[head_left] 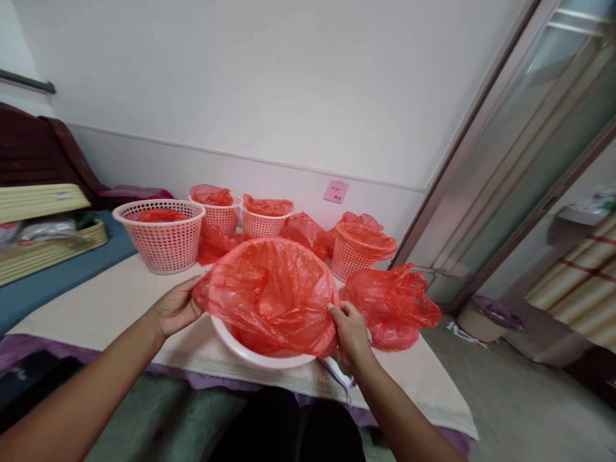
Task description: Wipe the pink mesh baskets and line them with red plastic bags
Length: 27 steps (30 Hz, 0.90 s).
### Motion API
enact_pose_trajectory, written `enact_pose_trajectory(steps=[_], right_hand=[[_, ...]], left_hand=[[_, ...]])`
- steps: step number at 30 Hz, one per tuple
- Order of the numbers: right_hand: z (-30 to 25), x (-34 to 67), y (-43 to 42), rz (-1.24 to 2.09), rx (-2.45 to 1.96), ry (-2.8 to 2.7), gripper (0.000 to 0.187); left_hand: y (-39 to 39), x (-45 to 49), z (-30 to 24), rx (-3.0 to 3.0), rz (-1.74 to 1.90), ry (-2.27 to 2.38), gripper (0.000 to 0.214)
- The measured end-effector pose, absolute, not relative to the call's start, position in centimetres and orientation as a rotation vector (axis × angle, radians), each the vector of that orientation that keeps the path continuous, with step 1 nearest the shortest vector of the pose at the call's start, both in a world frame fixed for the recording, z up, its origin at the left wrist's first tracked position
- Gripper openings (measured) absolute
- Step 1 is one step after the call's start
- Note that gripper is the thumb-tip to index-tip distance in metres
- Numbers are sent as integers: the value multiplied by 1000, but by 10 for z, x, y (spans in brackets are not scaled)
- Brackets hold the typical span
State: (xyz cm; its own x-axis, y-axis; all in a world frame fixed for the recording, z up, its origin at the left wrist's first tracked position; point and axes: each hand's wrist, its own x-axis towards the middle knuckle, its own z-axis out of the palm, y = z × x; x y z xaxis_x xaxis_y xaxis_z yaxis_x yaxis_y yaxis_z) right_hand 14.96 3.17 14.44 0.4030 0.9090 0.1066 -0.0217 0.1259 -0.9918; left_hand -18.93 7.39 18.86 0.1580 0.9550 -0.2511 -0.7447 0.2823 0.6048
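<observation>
A white plastic basket (250, 354) stands in front of me, its mouth tilted towards me. A thin red plastic bag (276, 295) lines it and covers the far part of its rim, while the near rim shows bare. My left hand (179, 308) is closed on a gathered edge of the bag at the basket's left side. My right hand (350, 326) pinches the bag at the right rim, thumb on top; its other fingers are partly hidden. Right beside that hand, another red bag (389, 305) lies bunched up.
Several perforated baskets with red bags stand behind, among them a wide basket (166, 247) at left and a lined basket (353, 256) at right. A pink note (335, 191) is on the wall. An open yellow case (52, 250) lies at left; a bin (486, 317) stands on the floor.
</observation>
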Motion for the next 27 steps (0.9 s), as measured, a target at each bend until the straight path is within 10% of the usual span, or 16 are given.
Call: enact_pose_trajectory(steps=[27], right_hand=[[164,141,29,1012,-1188,-863,34]], left_hand=[[63,-186,199,541,1204,972,11]])
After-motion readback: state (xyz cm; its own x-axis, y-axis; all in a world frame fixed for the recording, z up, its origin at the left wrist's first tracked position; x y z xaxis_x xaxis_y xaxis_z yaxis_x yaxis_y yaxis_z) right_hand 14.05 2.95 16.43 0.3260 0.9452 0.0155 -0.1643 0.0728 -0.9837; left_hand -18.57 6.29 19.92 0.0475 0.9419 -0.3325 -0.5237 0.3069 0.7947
